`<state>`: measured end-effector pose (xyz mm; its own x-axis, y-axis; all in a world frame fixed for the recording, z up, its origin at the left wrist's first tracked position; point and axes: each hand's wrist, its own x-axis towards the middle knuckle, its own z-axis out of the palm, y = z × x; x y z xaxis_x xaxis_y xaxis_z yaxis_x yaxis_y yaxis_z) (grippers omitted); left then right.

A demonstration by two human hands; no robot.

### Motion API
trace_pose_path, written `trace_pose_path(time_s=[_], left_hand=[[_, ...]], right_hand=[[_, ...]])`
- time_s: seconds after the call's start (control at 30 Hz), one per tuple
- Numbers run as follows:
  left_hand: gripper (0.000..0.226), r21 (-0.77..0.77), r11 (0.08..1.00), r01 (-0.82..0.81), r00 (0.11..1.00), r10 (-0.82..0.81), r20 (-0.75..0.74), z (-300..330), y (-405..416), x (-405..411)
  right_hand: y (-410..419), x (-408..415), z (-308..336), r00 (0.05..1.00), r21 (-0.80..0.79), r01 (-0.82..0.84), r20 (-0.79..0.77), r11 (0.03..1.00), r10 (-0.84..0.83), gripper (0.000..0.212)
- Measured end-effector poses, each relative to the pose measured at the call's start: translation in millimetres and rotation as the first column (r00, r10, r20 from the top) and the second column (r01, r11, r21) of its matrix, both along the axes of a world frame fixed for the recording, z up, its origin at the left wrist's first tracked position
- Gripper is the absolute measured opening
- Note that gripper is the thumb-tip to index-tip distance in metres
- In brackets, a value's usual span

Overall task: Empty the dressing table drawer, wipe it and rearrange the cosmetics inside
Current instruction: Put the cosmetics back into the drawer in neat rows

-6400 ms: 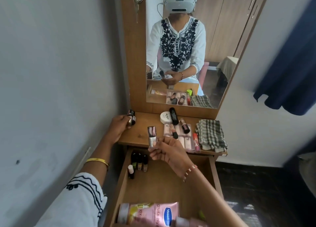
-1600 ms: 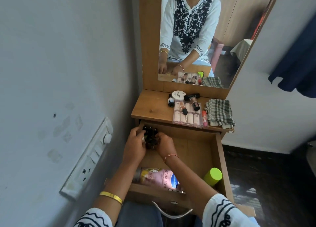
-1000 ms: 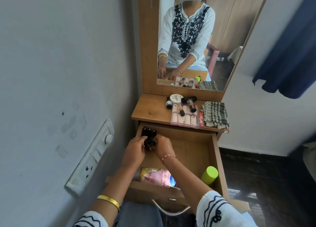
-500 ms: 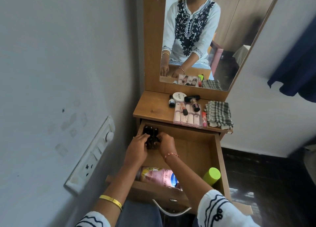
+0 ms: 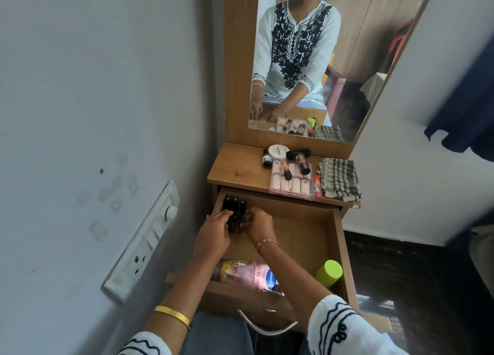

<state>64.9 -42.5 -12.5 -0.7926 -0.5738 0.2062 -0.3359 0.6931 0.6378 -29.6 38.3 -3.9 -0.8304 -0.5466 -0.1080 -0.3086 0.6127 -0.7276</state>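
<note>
Head view, catalogued near to far as I read it from the remote station.

1. Drawer (image 5: 338, 237): pulled fully out toward me, handle at the near edge; mostly bare wooden floor.
2. Pink lotion tube (image 5: 248, 274): lying flat along the near wall, left of centre, partly under my forearms. Laid down, I judge, because it is too long to stand.
3. Green-capped container (image 5: 329, 272): near right corner, leaning against the side wall.
4. Left hand (image 5: 215, 233) and right hand (image 5: 258, 222): fingers curled, closing from both sides on the cluster of small dark bottles (image 5: 235, 213) in the far left corner. I take this as squaring them into a tight upright group to save floor space; which hand bears the grip I cannot tell.
5. Table top (image 5: 235, 167), beyond the drawer: clear case of pale tubes (image 5: 292, 185), white round compact (image 5: 276, 151), a few loose dark bottles (image 5: 267, 161), all not yet returned.
6. Checked cloth (image 5: 339, 178): folded at far right, set aside; wiping looks finished.
</note>
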Motion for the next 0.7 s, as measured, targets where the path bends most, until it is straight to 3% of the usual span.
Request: trace_pose_path(time_s=[0.2, 0.43, 0.7], left_hand=[[0.046, -0.081, 0.996, 0.042, 0.998, -0.038, 0.049, 4.1, 0.3, -2.6], [0.048, -0.253, 0.955, 0.155, 0.963, -0.090, 0.253, 3.4, -14.5, -18.7], [0.042, -0.314, 0.937, 0.156, 0.958, -0.066, 0.280, 2.1, -18.3, -25.2]], right_hand=[[-2.4, 3.7, 4.5, 0.992, 0.066, -0.093, -0.075, 0.993, 0.098, 0.029], [3.7, -3.6, 7.4, 0.994, 0.094, -0.032, -0.106, 0.995, 0.042, 0.024], [4.0, -9.3, 8.5, 0.989, 0.130, -0.081, -0.109, 0.988, 0.096, 0.031]])
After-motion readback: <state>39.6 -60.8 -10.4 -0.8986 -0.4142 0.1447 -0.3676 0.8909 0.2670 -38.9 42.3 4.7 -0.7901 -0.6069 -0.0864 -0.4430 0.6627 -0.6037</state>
